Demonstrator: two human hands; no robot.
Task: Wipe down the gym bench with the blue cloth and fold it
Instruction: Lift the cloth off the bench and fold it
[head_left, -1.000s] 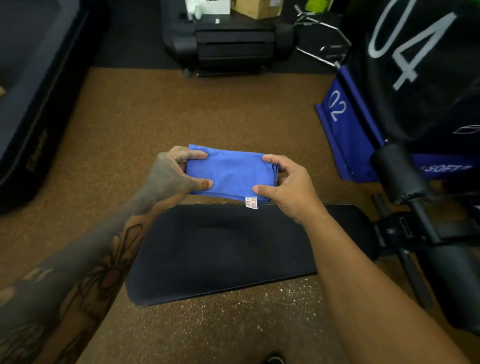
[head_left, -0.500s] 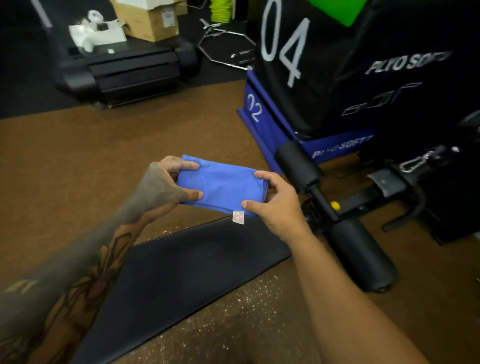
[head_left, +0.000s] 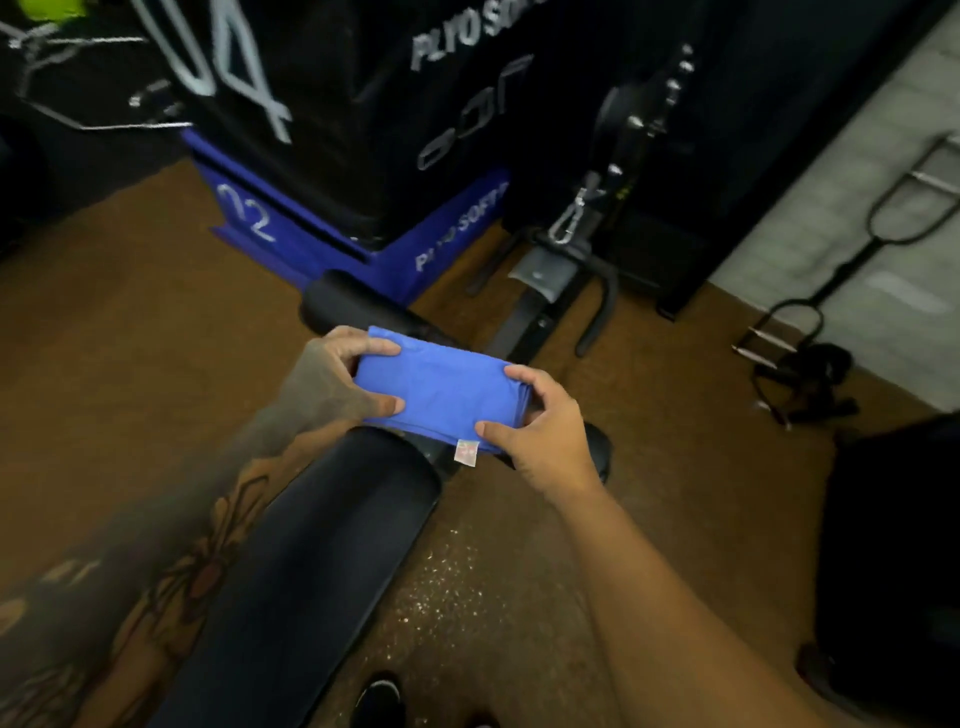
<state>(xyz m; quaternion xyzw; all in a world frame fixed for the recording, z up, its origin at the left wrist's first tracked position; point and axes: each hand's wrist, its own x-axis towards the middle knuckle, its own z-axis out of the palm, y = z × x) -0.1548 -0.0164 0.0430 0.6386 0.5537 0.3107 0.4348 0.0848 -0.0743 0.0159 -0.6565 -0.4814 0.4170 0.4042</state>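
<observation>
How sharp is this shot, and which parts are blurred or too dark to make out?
Head view: the blue cloth and both hands, left hand and right hand, are fairly sharp; the plyo box lettering and the metal handles by the wall are smeared by motion blur; the bench pad is dim, with little surface detail; the edges bow from the wide-angle lens.

Bench pad (head_left: 311, 545) near end cut by bottom edge; beside it shoe (head_left: 379, 701) cropped; tag (head_left: 466, 451) print unreadable.
</observation>
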